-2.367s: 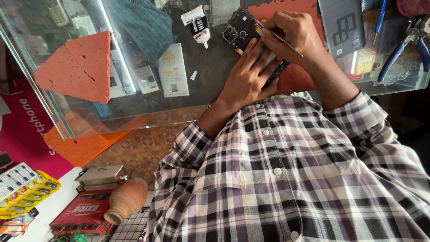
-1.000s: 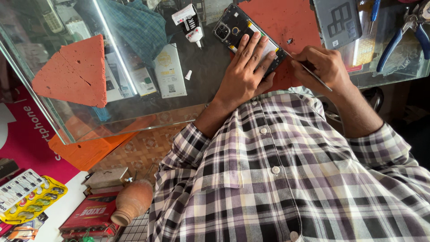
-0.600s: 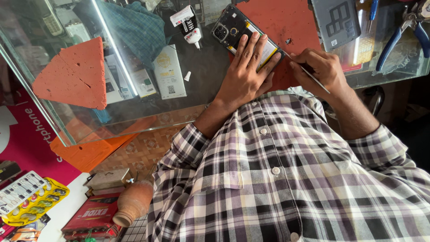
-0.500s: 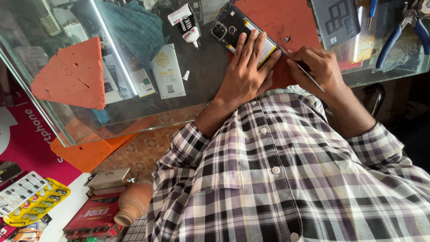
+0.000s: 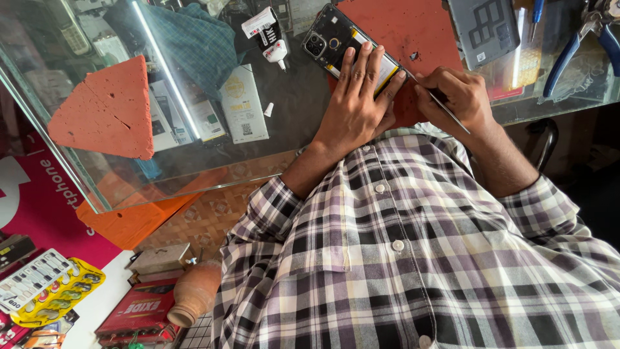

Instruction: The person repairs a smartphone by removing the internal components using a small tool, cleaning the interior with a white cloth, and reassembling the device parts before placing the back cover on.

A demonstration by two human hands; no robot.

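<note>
A black smartphone (image 5: 326,40) with its back off lies at an angle on a red mat (image 5: 413,26) on the glass counter; a yellow and white battery shows inside it. My left hand (image 5: 355,97) lies flat on the phone's lower half and presses it down, fingers spread. My right hand (image 5: 455,97) is just to the right of it, gripping a thin metal tool (image 5: 442,106) like a pen. The tool's tip touches the phone's lower right edge, beside my left thumb.
On the glass counter (image 5: 284,123) stand a small glue tube (image 5: 268,35), a grey phone back cover (image 5: 484,29) and blue-handled pliers (image 5: 575,48). A red triangular mat piece (image 5: 110,110) lies at the left. A clay pot (image 5: 194,294) and boxes sit below the counter.
My right hand has come down from above the phone to its lower right edge with the tool. My left hand has stayed pressed on the phone.
</note>
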